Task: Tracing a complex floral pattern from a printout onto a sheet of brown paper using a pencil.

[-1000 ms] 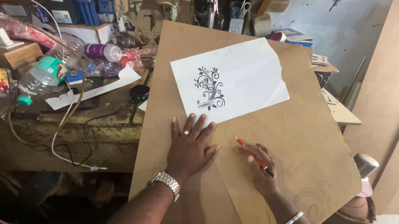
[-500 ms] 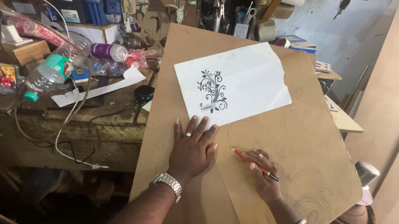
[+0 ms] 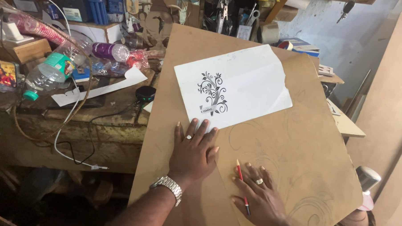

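A brown fibreboard panel (image 3: 189,63) lies tilted over the bench edge, with faint pencilled scrolls on its lower right. On it rests a white sheet (image 3: 251,83) printed with a black floral ornament (image 3: 213,93). My left hand (image 3: 193,150), wearing a ring and a metal watch, presses flat on the board, its fingertips touching the sheet's lower edge. My right hand (image 3: 260,197) lies on the board just to the right and holds a red pencil (image 3: 242,185) whose tip points up the board.
A cluttered workbench (image 3: 76,117) stands to the left with plastic bottles (image 3: 51,72), a white paper strip (image 3: 99,89), a small black round device (image 3: 145,93) and trailing cables (image 3: 71,135). Boxes and tools line the back. More boards lean at the right (image 3: 388,101).
My right hand has turned so the pencil now points up the board instead of lying across it. The view has shifted slightly; my left hand stays flat below the sheet.
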